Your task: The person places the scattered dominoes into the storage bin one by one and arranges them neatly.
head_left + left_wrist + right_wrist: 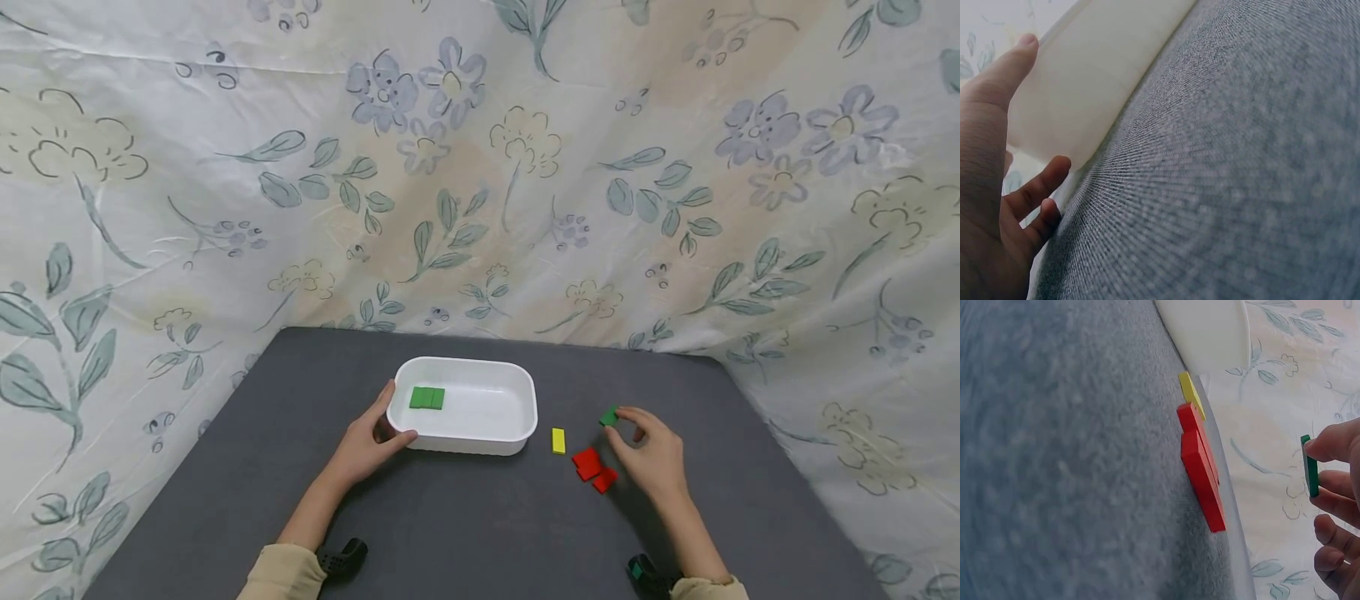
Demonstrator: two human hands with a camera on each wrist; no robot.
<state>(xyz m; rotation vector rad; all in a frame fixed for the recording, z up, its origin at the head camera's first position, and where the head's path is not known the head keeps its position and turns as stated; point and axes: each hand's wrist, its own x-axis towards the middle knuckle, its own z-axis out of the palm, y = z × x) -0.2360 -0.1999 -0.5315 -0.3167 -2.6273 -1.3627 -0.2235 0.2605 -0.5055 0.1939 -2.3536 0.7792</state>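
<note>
A white rectangular plastic tub [465, 444] stands on the dark cloth with green tiles [427, 398] lying side by side near its left end. My left hand [365, 447] holds the tub's near left corner, thumb along the front rim and fingers round the left side. To the right of the tub, my right hand [654, 457] pinches another green tile [1310, 467] between thumb and fingertips, raised above the cloth. Just left of and below this hand lie several red tiles [587, 463], some overlapping. A yellow tile [558, 441] lies between them and the tub.
Dark grey cloth [480, 525] covers the table. A floral fabric [465, 167] hangs behind the table and along both sides. Black straps with a device [345, 558] sit at the wrists, below beige sleeves [285, 573].
</note>
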